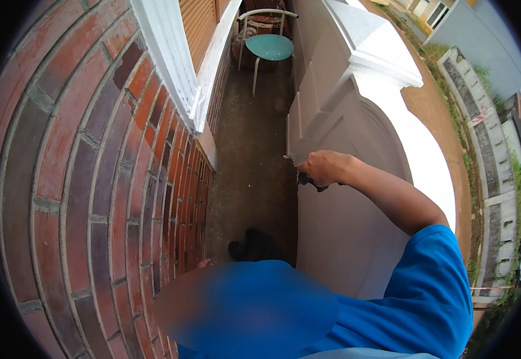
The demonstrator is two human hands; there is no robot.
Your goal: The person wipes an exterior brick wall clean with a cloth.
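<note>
My right hand is closed, reaching out against the grey-white moulded wall on the right. From under its fingers shows a small black object, whose kind I cannot tell. The knuckles are right at the wall's vertical edge, below a stepped corner. Only a bit of my left hand shows, low beside the brick wall; a blurred patch and my blue shirt hide the area around it.
A narrow concrete passage runs ahead between the walls. At its far end stands a chair with a green seat. A window with white trim juts out on the left. Beyond the right wall lies bare soil and a block wall.
</note>
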